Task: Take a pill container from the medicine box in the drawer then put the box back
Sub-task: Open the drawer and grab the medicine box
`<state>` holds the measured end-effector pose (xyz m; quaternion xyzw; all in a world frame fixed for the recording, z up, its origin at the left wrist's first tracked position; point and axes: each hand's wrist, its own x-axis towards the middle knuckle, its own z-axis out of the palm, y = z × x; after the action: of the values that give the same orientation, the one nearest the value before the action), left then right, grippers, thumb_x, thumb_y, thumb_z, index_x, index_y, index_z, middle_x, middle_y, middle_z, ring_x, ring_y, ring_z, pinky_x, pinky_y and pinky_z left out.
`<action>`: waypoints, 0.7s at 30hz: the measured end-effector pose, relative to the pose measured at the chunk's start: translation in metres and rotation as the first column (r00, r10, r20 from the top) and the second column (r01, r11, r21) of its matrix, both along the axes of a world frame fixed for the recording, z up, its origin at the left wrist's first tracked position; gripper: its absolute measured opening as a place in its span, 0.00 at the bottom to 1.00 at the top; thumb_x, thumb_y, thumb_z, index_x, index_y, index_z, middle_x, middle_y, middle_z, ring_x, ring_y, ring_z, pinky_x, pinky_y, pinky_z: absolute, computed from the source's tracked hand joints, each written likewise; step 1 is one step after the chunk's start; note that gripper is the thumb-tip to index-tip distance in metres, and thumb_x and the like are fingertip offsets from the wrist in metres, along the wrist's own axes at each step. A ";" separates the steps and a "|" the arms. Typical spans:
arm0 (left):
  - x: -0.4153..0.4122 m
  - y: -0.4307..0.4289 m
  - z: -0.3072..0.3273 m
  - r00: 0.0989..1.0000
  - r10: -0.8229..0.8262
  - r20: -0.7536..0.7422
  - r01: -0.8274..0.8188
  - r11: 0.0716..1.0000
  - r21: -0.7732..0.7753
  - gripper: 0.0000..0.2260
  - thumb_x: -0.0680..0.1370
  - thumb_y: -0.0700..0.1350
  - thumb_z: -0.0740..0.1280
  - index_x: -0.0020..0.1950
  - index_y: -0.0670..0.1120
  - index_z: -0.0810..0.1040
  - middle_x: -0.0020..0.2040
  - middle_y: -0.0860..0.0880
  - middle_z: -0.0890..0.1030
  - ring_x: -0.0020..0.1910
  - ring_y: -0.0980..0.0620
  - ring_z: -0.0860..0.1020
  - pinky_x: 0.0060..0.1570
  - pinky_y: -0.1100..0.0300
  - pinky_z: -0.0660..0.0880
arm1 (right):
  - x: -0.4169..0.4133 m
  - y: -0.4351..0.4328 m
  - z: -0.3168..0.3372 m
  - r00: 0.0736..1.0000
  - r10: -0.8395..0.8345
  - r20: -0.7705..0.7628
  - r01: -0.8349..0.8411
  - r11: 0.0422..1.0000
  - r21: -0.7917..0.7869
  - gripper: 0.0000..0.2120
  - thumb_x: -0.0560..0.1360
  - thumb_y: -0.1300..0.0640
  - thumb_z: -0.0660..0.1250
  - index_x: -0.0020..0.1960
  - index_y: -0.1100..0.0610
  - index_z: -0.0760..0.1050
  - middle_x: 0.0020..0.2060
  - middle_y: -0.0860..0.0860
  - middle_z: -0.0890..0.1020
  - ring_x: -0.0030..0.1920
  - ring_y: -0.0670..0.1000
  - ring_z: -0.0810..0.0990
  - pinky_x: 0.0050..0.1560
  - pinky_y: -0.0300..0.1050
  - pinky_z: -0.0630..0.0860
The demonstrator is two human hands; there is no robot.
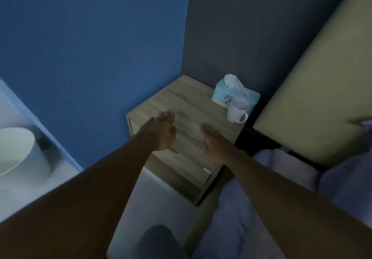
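A wooden nightstand (191, 101) stands in the corner below me, its drawer front (181, 176) closed with a small handle (207, 170) at its right end. My left hand (163, 130) and my right hand (213, 143) hover over the top, palms facing each other, fingers extended, holding nothing. The medicine box and pill container are out of sight.
A light blue tissue box (221, 95) and a white mug (237, 110) sit at the nightstand's back right corner. A bed with a beige headboard (314, 89) and pale bedding (271, 178) lies on the right. A blue wall and a white round object (14, 150) are on the left.
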<state>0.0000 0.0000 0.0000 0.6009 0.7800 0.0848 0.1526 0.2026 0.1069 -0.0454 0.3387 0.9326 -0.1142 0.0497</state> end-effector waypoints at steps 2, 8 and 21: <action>0.009 -0.008 -0.018 0.999 -0.008 0.048 0.010 0.999 -0.033 0.27 0.83 0.53 0.49 0.80 0.46 0.46 0.81 0.47 0.48 0.80 0.50 0.46 0.77 0.51 0.50 | 0.011 -0.007 -0.018 1.000 -0.025 0.004 0.025 0.999 -0.036 0.28 0.84 0.56 0.49 0.81 0.62 0.43 0.81 0.57 0.44 0.81 0.55 0.44 0.79 0.49 0.45; 0.013 -0.019 -0.092 0.963 0.124 0.239 -0.109 0.991 -0.077 0.27 0.83 0.50 0.51 0.80 0.44 0.46 0.81 0.46 0.48 0.80 0.48 0.46 0.76 0.50 0.51 | 0.015 -0.006 -0.082 0.997 -0.051 -0.062 0.052 0.999 0.014 0.29 0.85 0.49 0.46 0.81 0.62 0.43 0.81 0.57 0.45 0.81 0.54 0.43 0.79 0.48 0.42; 0.012 0.008 -0.190 0.659 0.441 0.609 -0.517 0.854 -0.059 0.31 0.83 0.51 0.55 0.79 0.42 0.42 0.81 0.44 0.43 0.80 0.46 0.44 0.75 0.53 0.49 | 0.019 -0.002 -0.129 0.991 -0.068 -0.115 0.094 0.968 0.235 0.29 0.83 0.47 0.45 0.79 0.61 0.57 0.79 0.56 0.60 0.79 0.55 0.58 0.77 0.56 0.58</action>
<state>0.0118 0.0078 -0.1902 0.3226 0.8137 0.3548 0.3284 0.2220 0.1052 -0.1747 0.3737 0.9262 -0.0206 -0.0459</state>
